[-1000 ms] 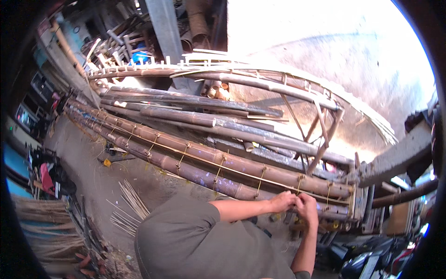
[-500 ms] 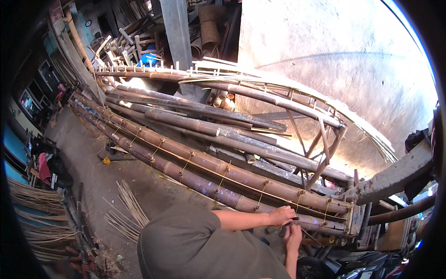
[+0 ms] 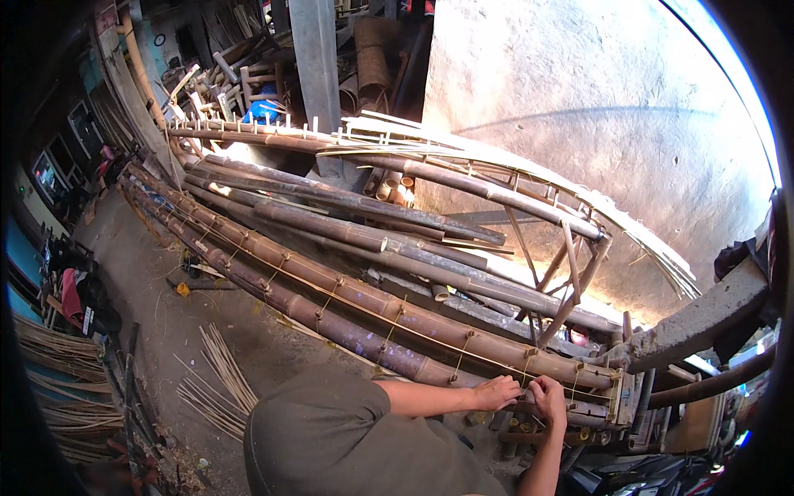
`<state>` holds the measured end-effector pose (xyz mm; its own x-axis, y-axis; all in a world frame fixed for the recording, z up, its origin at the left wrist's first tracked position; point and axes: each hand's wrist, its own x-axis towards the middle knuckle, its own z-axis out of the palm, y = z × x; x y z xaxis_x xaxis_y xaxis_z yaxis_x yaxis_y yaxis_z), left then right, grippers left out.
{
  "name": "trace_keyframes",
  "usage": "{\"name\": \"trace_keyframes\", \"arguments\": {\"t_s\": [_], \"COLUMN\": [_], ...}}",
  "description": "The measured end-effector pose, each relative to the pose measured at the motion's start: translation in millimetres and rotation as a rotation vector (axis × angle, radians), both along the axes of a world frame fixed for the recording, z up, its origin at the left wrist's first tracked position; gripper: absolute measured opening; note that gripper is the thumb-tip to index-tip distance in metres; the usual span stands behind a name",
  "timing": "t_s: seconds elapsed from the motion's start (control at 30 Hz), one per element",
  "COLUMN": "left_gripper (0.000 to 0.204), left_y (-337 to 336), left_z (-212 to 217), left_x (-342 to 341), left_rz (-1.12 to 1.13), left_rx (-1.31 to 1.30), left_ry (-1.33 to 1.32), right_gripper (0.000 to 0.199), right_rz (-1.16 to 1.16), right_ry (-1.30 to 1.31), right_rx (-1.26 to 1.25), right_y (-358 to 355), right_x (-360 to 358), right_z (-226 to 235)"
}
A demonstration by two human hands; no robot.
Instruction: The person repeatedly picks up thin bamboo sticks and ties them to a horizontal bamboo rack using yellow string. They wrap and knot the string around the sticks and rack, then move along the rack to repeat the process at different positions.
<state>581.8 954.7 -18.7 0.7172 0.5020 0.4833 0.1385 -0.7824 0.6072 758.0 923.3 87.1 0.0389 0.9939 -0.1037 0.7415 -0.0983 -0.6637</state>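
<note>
While both hands meet at near-right end of bamboo poles point(image 3: 347, 302), step in hand: lashing. Left hand point(image 3: 496, 392) grip pinches thin cord point(image 3: 389, 318); right hand point(image 3: 549, 395) grip closed on same cord, I judge. Next: pull tight, keep tension.

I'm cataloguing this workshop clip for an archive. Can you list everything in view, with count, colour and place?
bamboo poles: many, brown, stacked lengthwise across the middle
tie strips: several, yellowish, binding the front poles
curved bamboo frame: one, pale and brown, behind the stack
thin splints: a loose bundle, pale, on the floor at lower left
wall: one, grey, at upper right
blue container: one, far back
left hand: on the front pole
right hand: beside it, fingers curled at a tie
</note>
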Motion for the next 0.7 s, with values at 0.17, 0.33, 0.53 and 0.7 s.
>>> {"name": "trace_keyframes", "arguments": {"t_s": [0.17,0.33,0.53,0.7], "left_gripper": [0.025,0.025,0.024,0.024], "left_y": [-8.1,-1.4,-2.6,-0.6], "left_z": [13.1,4.6,2.3,-0.1], "left_x": [-5.1,-6.8,-2.6,-1.5], "left_rz": [0.082,0.008,-0.002,0.024], "left_rx": [-0.062,0.004,0.005,0.033], "left_ry": [-0.230,-0.011,-0.020,-0.001], "right_gripper": [0.014,0.016,0.008,0.009], "right_rz": [-0.081,-0.254,-0.091,-0.005], "right_ry": [-0.384,-0.305,-0.215,-0.009], "right_rx": [0.180,0.221,0.426,0.369], "right_y": [-18.9,-48.2,-105.3,-83.7], "right_x": [2.7,-26.7,-54.7,-58.7], "right_z": [-59.2,-56.8,-45.0,-27.4]}}
